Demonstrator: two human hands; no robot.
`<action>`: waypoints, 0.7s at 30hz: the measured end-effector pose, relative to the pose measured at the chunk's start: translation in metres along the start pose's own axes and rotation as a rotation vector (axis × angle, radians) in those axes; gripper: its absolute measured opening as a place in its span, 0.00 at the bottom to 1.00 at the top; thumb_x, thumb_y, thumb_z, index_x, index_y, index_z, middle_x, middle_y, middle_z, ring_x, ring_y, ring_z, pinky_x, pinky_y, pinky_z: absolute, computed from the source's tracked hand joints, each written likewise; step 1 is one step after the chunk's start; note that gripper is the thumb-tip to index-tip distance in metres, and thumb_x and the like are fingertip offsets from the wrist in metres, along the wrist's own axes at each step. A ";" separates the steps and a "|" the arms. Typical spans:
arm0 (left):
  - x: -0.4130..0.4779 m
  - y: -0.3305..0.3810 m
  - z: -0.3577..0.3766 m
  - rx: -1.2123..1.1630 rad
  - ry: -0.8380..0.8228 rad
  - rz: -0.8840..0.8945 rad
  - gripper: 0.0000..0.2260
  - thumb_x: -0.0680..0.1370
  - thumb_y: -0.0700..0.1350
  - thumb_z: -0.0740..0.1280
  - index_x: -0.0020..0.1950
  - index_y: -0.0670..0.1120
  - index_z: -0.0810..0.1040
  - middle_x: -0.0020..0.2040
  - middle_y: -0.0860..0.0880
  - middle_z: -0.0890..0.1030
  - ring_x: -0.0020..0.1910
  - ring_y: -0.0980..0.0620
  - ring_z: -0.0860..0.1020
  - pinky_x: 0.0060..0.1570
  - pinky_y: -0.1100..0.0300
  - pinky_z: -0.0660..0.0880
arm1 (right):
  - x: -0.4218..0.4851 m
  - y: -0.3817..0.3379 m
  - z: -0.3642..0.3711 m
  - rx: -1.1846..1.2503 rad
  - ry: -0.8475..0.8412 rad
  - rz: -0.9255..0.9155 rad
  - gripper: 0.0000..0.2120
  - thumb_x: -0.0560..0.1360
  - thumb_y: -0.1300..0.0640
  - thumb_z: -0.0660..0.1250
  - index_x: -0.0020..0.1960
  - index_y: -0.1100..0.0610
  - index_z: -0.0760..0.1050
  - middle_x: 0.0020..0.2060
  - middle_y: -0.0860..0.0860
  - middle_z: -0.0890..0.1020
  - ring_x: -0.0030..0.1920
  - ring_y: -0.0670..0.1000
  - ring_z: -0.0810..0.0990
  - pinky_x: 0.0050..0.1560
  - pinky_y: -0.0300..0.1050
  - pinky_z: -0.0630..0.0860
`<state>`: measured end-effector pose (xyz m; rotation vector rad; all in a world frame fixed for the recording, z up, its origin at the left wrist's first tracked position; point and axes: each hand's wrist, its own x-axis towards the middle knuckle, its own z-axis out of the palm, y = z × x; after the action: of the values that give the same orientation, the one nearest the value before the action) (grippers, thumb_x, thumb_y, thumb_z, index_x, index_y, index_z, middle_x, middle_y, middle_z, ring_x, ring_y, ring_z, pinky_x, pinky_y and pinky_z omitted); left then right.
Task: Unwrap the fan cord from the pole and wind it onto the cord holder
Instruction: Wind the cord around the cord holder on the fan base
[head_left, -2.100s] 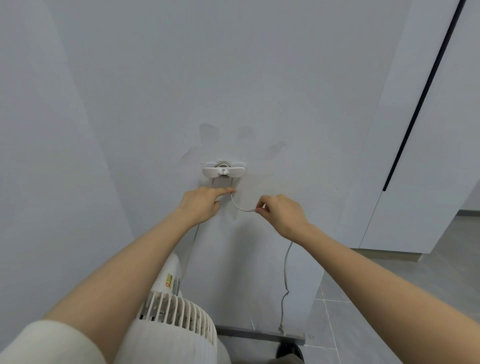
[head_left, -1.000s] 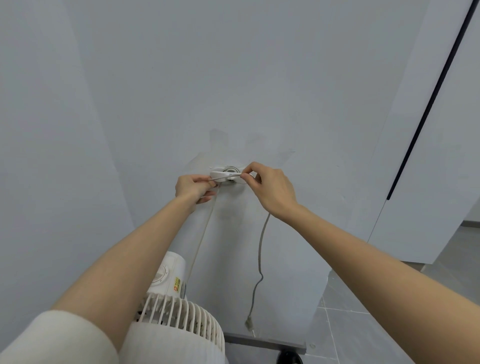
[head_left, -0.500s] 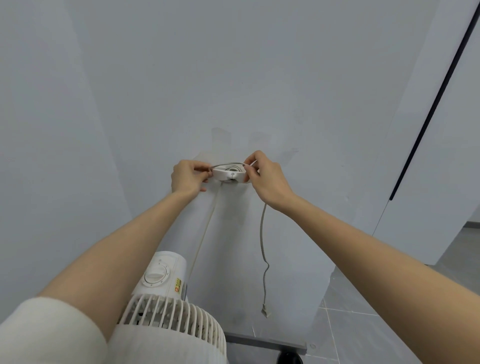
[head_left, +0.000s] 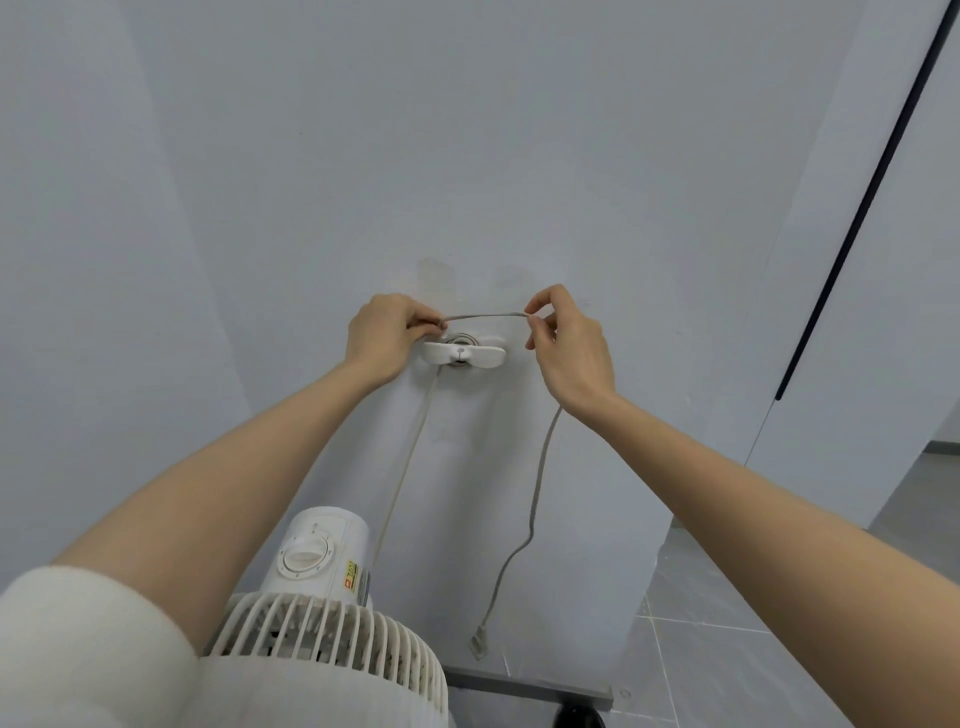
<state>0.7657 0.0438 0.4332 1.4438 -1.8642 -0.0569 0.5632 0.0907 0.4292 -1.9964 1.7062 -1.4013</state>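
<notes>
Two bare hands, the left hand (head_left: 384, 332) and the right hand (head_left: 571, 353), lead back from the grip into two bare forearms. Just behind each grip the wrist is uncovered. Well back from the left grip, past the elbow, the left forearm (head_left: 249, 483) runs into a cream-white, soft, thick fabric sleeve (head_left: 88, 649) (its weave is too blurred to tell). The sleeve ends in a rounded, bulky edge across the arm. The right forearm (head_left: 753, 499) is uncovered from its grip back to the edge of the view.
</notes>
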 end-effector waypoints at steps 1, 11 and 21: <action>-0.001 0.002 0.001 0.006 0.004 -0.002 0.06 0.74 0.44 0.68 0.47 0.51 0.85 0.48 0.52 0.85 0.49 0.53 0.80 0.35 0.64 0.68 | -0.001 0.001 -0.002 -0.008 0.010 -0.004 0.07 0.80 0.59 0.55 0.54 0.51 0.70 0.37 0.50 0.81 0.37 0.56 0.77 0.37 0.49 0.74; -0.003 0.016 0.009 0.009 0.066 -0.016 0.08 0.71 0.37 0.67 0.44 0.46 0.85 0.43 0.49 0.86 0.44 0.50 0.82 0.46 0.59 0.76 | -0.001 0.015 -0.011 -0.076 0.060 0.067 0.05 0.79 0.59 0.56 0.50 0.54 0.70 0.42 0.52 0.82 0.42 0.59 0.78 0.43 0.54 0.77; -0.008 0.021 0.015 0.088 -0.007 0.085 0.13 0.72 0.32 0.62 0.48 0.41 0.84 0.51 0.44 0.81 0.51 0.45 0.78 0.51 0.52 0.74 | -0.012 0.038 -0.002 -0.212 0.070 0.075 0.04 0.78 0.60 0.59 0.46 0.59 0.71 0.43 0.54 0.80 0.42 0.59 0.77 0.41 0.52 0.75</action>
<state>0.7412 0.0519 0.4283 1.4226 -1.9538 0.0627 0.5369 0.0889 0.4000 -1.9825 2.0148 -1.3305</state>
